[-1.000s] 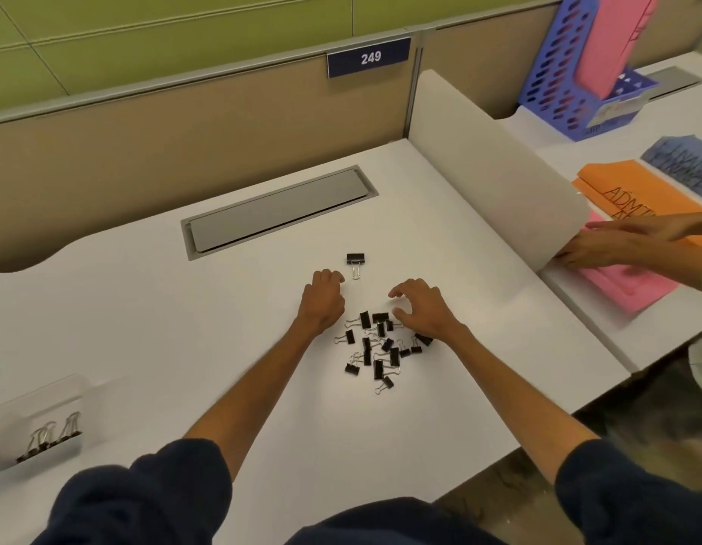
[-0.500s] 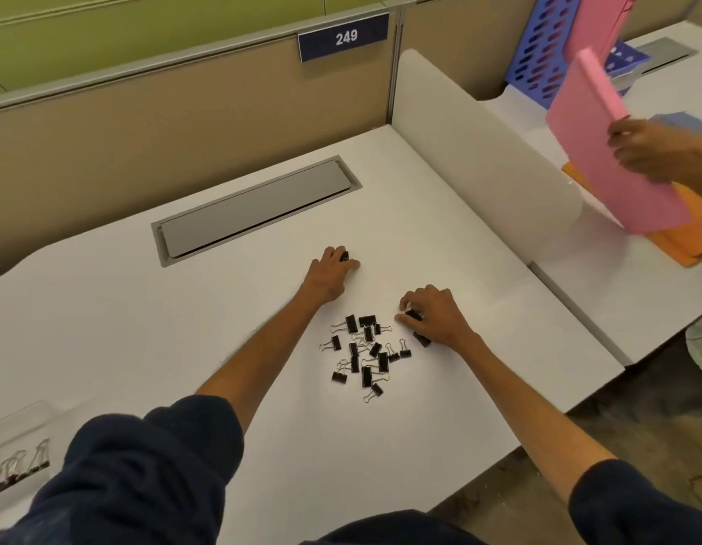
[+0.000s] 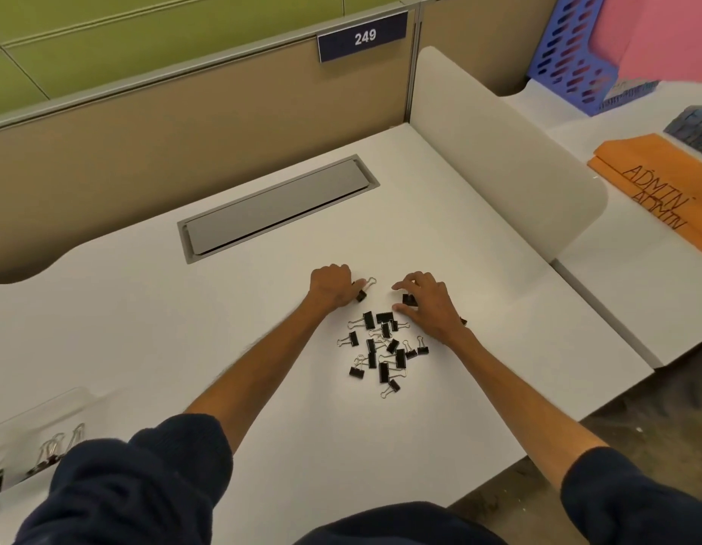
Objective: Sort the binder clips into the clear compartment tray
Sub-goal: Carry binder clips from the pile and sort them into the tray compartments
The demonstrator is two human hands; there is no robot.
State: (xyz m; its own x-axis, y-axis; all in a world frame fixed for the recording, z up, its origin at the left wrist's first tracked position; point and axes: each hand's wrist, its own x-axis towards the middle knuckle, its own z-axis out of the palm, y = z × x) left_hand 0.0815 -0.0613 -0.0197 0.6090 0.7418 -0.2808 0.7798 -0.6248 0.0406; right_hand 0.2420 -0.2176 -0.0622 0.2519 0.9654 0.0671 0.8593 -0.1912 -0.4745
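The stray clip (image 3: 361, 295) that lay alone beyond the heap a second ago is now in my left grip (image 3: 333, 287). The fingers are curled round it and its wire handles poke out to the right. My right grip (image 3: 428, 304) has shifted from the heap's right edge and now pinches one black clip (image 3: 409, 300) between thumb and fingertips. I judge both are loaded, so the carry comes next.

The remaining binder clips (image 3: 381, 348) lie in a loose heap on the tabletop (image 3: 223, 348), just on my side of both grips.

The clear tray (image 3: 39, 411) sits at the lower left, well apart from the heap and partly behind my sleeve (image 3: 145, 485). A few sorted clips (image 3: 60, 446) stand handles-up in it, and something dark shows at the frame edge. I cannot make out which compartment holds them.
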